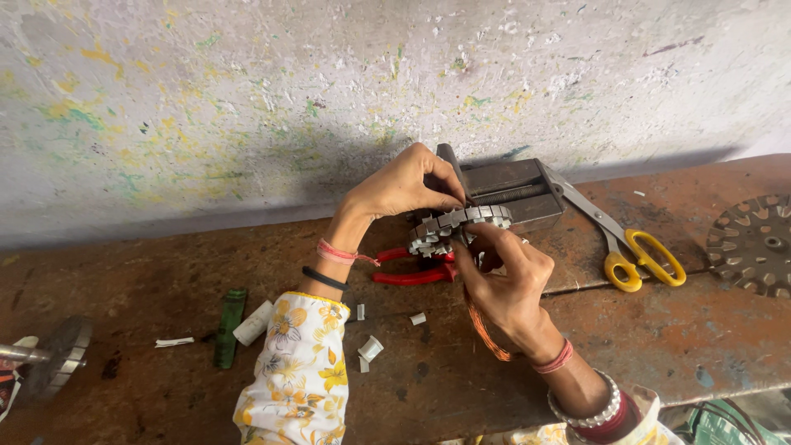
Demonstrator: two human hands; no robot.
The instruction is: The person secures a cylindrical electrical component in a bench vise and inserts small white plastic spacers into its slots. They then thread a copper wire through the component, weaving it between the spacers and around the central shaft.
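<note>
A round toothed metal core (458,227), like a motor stator, sits clamped at a small dark vise (515,191) on a rusty brown bench (676,330). My left hand (404,185) curls over the core's top from the left, fingertips pinching at a dark rod by the vise jaw. My right hand (503,284) grips the core's near edge from below. A strand of copper wire (482,330) runs down along my right palm toward the wrist. Red-handled pliers (412,268) lie under my hands.
Yellow-handled scissors (634,251) lie right of the vise. A flat slotted metal disc (754,243) rests at the far right. A green tube (228,325), white paper scraps (369,348) and a wheel on a shaft (58,354) lie at the left. A paint-flecked wall (247,107) stands behind.
</note>
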